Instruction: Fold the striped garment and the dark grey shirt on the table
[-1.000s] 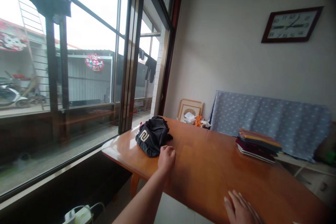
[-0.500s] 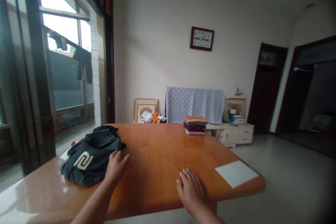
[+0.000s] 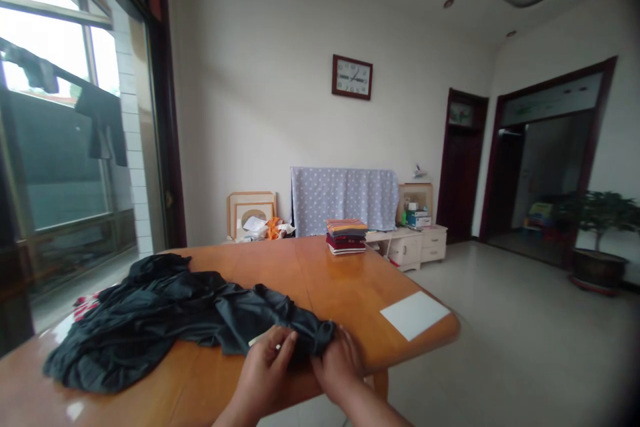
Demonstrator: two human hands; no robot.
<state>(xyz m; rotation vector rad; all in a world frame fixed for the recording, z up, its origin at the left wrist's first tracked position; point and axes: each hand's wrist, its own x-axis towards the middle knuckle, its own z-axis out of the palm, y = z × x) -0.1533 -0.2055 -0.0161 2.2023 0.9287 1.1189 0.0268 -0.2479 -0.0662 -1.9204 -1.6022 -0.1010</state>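
A black garment point(image 3: 200, 310) lies crumpled across the left and front of the wooden table point(image 3: 295, 263), stretched out towards me. My left hand point(image 3: 267, 363) is closed on its near edge, thumb against the fingers, with a bit of the pale print showing beside them. At the garment's right end, my right hand point(image 3: 340, 360) has its fingers curled around the bunched cloth. Whether it is a shirt or another piece of clothing cannot be made out from its folds. Some red-and-white cloth point(image 3: 86, 307) peeks out behind it at the left.
A stack of folded clothes point(image 3: 346, 237) stands near the table's far edge. A white sheet point(image 3: 415, 315) lies at the right corner. Beyond are a cloth-covered object point(image 3: 345, 200), a low cabinet point(image 3: 415, 247) and a potted plant point(image 3: 600, 240).
The black garment has been pulled rightwards from its heap and now spreads along the front. Both hands, bare before, have closed on it. The view has turned right.
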